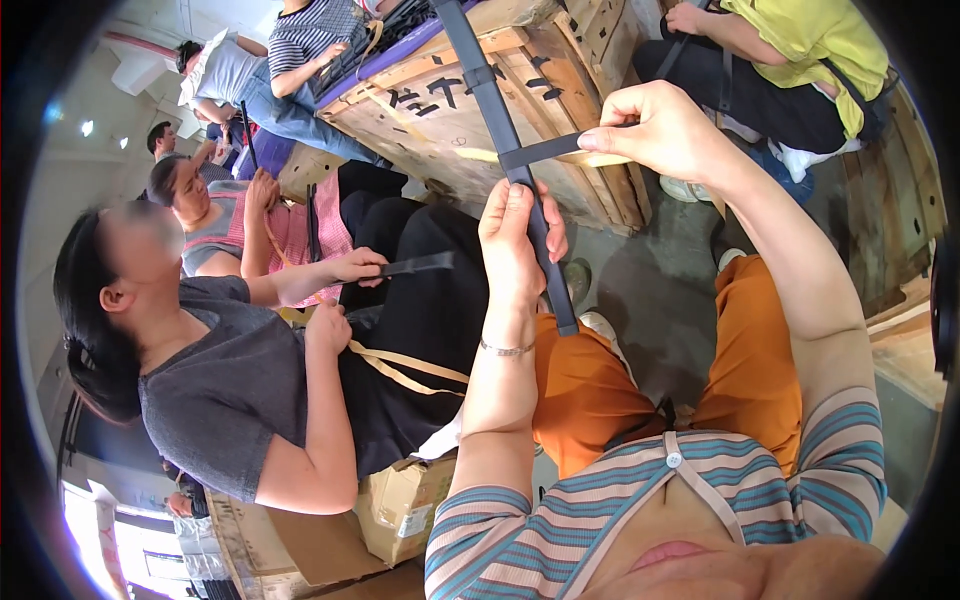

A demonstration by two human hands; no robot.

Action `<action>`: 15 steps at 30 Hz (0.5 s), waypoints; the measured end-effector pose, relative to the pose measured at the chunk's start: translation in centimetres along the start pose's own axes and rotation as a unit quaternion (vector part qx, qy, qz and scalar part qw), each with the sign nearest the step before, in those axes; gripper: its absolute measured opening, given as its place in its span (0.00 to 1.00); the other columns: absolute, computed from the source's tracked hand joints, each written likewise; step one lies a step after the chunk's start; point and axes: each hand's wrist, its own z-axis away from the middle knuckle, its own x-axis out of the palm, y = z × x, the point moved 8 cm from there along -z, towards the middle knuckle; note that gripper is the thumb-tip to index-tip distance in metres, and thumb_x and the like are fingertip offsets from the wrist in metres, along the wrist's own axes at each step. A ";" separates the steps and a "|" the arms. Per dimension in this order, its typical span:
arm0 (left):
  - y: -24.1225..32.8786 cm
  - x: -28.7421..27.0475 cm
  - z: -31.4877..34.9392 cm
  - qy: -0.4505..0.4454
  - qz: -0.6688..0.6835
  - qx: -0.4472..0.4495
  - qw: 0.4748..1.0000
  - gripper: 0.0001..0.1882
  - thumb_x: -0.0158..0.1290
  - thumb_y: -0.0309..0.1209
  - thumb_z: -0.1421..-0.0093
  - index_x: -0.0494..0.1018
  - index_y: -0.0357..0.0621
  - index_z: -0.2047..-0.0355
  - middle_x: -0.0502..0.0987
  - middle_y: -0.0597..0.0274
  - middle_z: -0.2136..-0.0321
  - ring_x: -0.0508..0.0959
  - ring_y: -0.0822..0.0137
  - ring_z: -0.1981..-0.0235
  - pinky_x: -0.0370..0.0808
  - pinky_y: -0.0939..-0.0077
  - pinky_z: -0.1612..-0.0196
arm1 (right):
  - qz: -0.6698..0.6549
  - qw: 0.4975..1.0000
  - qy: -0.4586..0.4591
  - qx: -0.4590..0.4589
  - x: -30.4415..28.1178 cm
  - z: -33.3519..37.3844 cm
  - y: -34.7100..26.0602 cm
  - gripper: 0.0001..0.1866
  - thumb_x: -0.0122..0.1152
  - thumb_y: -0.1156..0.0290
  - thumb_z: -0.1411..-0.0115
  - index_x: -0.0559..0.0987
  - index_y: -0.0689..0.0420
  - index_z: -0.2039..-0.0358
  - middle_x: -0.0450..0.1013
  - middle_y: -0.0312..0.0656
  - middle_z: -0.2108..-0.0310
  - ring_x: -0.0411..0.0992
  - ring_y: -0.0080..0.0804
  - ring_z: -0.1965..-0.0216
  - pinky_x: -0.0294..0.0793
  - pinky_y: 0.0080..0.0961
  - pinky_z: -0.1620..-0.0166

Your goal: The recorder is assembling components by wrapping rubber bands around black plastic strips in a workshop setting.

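My left hand is closed round a long, flat black bar, thumb on top. Tilted, the bar runs from the top edge of the picture down to above my lap, and its lower end sticks out below my fingers. A dark band crosses it farther up. To the right, my right hand pinches the end of a black strip of tape. That strip stretches taut from the bar just above my left hand. Beneath the right fingers shows a pale yellow strip; whether it joins the black one, I cannot tell.
Ahead stands a big wooden crate with dark items on top. Close on my left sits a co-worker holding a short black piece. Another person in yellow sits at the far right. A cardboard box lies behind the co-worker.
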 end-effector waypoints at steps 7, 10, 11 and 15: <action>0.8 0.8 -0.2 -0.049 0.047 0.023 0.997 0.14 0.40 0.38 0.37 0.64 0.38 0.67 0.66 0.61 0.82 0.61 0.73 0.90 0.57 0.83 0.88 | -0.062 0.998 -0.009 -0.012 0.4 -0.3 -0.2 0.17 0.64 0.66 0.49 0.69 0.60 0.86 0.60 0.27 0.87 0.56 0.10 0.81 0.55 0.13 0.79; 1.3 0.8 -0.1 -0.076 0.064 0.027 0.995 0.15 0.41 0.40 0.38 0.64 0.39 0.68 0.66 0.62 0.81 0.62 0.73 0.89 0.59 0.82 0.87 | -0.032 0.999 0.002 -0.016 -0.1 -0.2 -0.8 0.17 0.64 0.67 0.49 0.69 0.59 0.86 0.60 0.26 0.87 0.56 0.10 0.82 0.54 0.14 0.79; 1.4 0.8 0.1 -0.089 0.054 0.027 0.994 0.16 0.43 0.42 0.39 0.65 0.40 0.68 0.66 0.62 0.81 0.64 0.73 0.85 0.61 0.82 0.83 | -0.014 1.000 0.011 -0.010 -0.4 0.0 -0.9 0.16 0.64 0.67 0.49 0.69 0.59 0.87 0.60 0.26 0.87 0.56 0.11 0.82 0.54 0.14 0.79; 0.6 0.6 0.1 -0.049 0.082 0.001 0.995 0.18 0.46 0.44 0.41 0.65 0.39 0.69 0.67 0.62 0.80 0.66 0.70 0.77 0.65 0.79 0.78 | -0.036 0.999 0.029 -0.016 -1.6 0.3 -0.6 0.18 0.66 0.60 0.53 0.71 0.59 0.87 0.60 0.30 0.90 0.55 0.14 0.85 0.55 0.17 0.81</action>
